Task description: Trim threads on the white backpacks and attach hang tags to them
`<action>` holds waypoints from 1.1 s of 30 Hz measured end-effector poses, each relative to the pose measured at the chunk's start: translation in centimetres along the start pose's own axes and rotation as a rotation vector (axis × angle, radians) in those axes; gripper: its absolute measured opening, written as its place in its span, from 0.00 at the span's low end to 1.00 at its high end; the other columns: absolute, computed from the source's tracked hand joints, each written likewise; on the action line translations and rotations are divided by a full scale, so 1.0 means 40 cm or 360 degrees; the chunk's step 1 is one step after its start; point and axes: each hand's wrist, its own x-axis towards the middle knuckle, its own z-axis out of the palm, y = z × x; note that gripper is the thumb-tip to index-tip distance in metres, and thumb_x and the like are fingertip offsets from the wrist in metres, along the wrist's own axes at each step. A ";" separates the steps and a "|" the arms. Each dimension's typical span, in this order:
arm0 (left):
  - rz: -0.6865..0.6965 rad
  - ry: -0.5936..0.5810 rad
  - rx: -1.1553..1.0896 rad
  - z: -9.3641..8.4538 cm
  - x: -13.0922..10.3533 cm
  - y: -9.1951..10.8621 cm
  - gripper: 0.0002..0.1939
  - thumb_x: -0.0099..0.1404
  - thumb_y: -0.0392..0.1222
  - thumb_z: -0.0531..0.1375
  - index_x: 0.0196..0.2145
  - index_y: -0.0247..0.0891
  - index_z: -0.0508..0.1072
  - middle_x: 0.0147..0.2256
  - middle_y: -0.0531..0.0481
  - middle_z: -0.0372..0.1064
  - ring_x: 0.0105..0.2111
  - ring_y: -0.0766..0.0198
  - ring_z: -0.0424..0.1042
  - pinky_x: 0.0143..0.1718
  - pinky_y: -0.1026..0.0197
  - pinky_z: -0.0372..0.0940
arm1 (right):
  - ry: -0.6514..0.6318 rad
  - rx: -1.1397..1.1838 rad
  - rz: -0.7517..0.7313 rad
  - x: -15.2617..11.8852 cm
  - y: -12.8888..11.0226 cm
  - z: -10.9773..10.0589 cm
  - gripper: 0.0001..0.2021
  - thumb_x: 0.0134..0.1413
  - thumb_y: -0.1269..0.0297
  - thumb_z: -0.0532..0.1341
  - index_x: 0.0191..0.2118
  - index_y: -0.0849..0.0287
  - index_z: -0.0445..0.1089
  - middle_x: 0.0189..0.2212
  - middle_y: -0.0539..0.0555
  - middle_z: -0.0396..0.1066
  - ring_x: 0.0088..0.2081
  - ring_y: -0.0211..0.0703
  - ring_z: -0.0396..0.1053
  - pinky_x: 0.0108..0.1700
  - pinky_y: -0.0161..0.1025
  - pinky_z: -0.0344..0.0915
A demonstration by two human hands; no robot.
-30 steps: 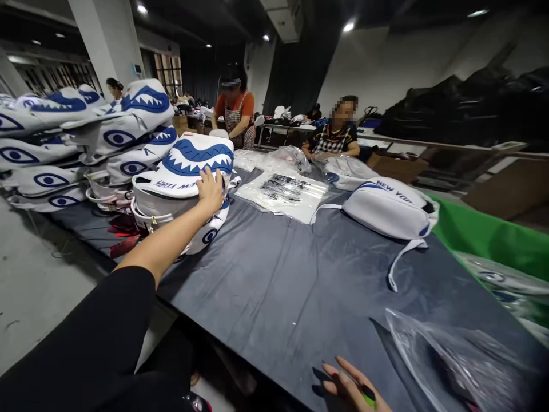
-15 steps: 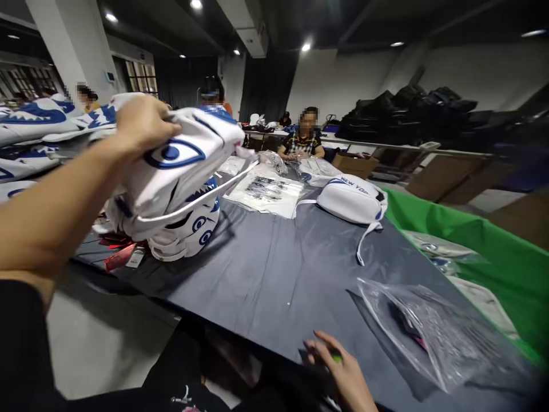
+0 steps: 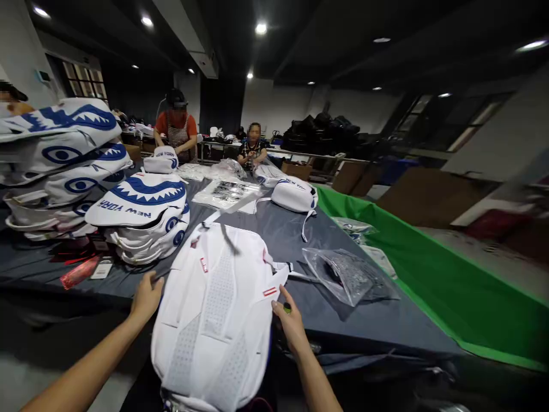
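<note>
Because its back panel [image 3: 219,286] faces up, the white backpack [image 3: 214,360] seems set down so that panel and straps lie within easy reach; taken as the dial's centre, it rests across the near edge of the counter [image 3: 274,236], its near end jutting past that edge, and what bears that end I cannot tell. At 9 o'clock the left hand [image 3: 146,296] is loosely curled just beside it, gripping nothing that shows. At 3 o'clock the right hand [image 3: 290,321] has thumb and forefinger parted by a red-labelled strap [image 3: 277,283]; whether they pinch it or merely touch it, I cannot tell. One at each side, the hands look well placed to steady it evenly. At 11 o'clock a short stack of white bags [image 3: 141,214] stands near, and at 10 o'clock a taller pile [image 3: 68,163], layered probably to save room. At 2 o'clock a clear plastic bag [image 3: 343,274] lies flat on the counter, presumably there to leave the middle free.
</note>
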 end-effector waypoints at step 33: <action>0.2524 -0.1082 0.0558 0.455 0.273 0.382 0.20 0.69 0.55 0.59 0.29 0.35 0.76 0.28 0.45 0.74 0.29 0.59 0.70 0.37 0.55 0.55 | -0.0631 -0.2258 -0.0806 -0.080 -0.080 0.241 0.14 0.56 0.79 0.56 0.44 0.58 0.71 0.42 0.60 0.74 0.45 0.54 0.72 0.36 0.40 0.67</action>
